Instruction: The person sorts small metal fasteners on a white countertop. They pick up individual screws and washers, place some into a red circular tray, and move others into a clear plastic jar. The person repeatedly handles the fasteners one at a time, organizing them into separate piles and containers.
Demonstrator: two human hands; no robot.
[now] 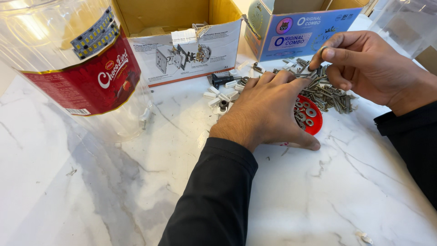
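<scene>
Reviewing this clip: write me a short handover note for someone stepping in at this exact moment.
Left hand: flat, palm down, over the red lid holding washers; nothing visibly gripped.
Right hand: pinching a small metal piece, apparently a washer on a screw, above the screw pile.
White plastic plugs lie loose left of the hand, near the open cardboard box.
Done: unclear. Left: most screws loose in the pile.
</scene>
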